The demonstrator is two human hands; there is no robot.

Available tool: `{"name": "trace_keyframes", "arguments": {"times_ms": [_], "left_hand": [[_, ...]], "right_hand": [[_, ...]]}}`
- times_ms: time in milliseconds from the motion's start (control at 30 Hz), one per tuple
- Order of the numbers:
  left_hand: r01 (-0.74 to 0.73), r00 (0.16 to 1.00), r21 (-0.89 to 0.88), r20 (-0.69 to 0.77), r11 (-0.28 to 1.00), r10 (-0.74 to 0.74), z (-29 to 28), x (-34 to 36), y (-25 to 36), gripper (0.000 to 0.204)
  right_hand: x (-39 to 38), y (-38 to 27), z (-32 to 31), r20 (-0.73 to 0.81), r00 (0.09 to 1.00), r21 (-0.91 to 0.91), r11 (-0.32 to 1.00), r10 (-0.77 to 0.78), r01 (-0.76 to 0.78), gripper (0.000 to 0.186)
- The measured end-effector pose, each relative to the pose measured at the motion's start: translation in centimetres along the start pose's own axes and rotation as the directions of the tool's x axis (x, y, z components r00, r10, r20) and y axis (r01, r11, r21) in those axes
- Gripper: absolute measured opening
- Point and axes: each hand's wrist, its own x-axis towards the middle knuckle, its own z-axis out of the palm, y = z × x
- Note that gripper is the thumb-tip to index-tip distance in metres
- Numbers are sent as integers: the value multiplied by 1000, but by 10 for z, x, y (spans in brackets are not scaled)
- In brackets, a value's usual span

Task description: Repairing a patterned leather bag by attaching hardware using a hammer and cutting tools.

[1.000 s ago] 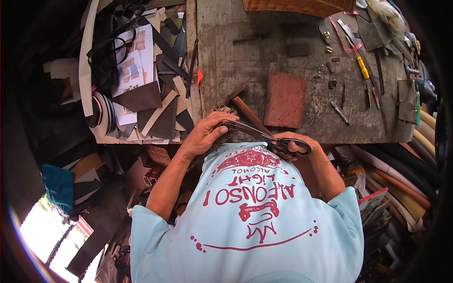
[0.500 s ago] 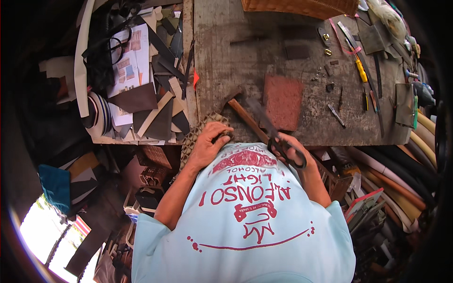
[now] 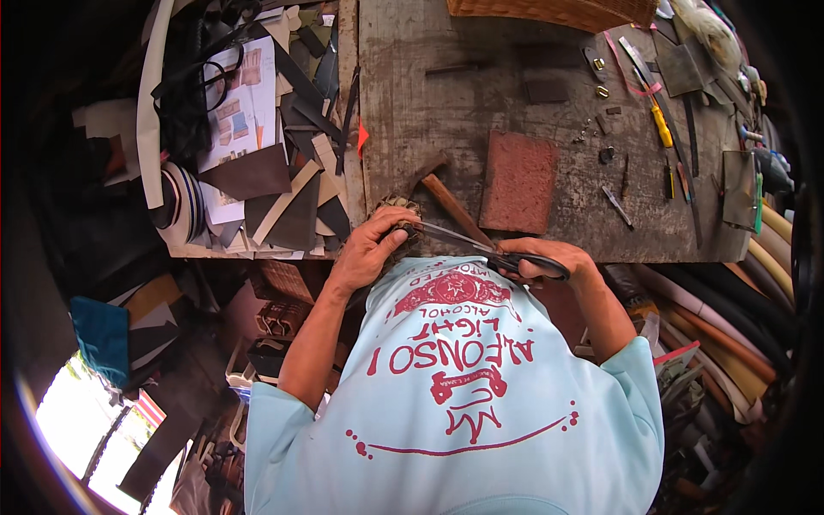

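Note:
My left hand (image 3: 365,253) is closed on a brown piece of material with a crisscross pattern (image 3: 400,202) at the table's front edge. Most of that piece is hidden behind my fingers. In my right hand (image 3: 558,251) is a pair of scissors with black handles (image 3: 542,263), fingers wrapped round the grips. Its long blades (image 3: 455,235) point left and reach the material beside my left fingertips. Whether they are cutting into it I cannot tell. A hammer (image 3: 452,206) with a wooden handle lies just beyond the blades, and a reddish rectangular slab (image 3: 519,182) is to its right.
Leather scraps and printed sheets (image 3: 245,103) cover the left side of the table. A wicker basket (image 3: 549,12) stands at the far edge. Toward the right lie a yellow-handled tool (image 3: 661,127), a small blade (image 3: 616,208) and metal fittings. Material rolls (image 3: 730,339) are stacked at lower right.
My right hand has swung the scissors from pointing away to pointing left, bringing the blades to the material. My left hand has shifted slightly, and the patterned piece is drawn up behind it.

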Motion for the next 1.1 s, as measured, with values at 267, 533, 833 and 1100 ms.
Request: {"name": "trace_keyframes", "arguments": {"times_ms": [267,533,833,1100], "left_hand": [[-9,993,63,115,998,2,0,3,1,28],[53,998,-23,-19,998,-54,6,17,-6,22],[155,987,-72,-26,985,-158,5,29,-1,17],[101,994,-220,72,970,-87,-12,38,2,20]], "right_hand": [[-2,-4,-13,91,996,59,998,-7,1,77],[7,37,-1,95,987,498,865,-130,66,72],[-20,-4,-10,-290,957,-101,994,5,-35,58],[16,59,-6,-936,110,-344,810,-334,-474,51]]}}
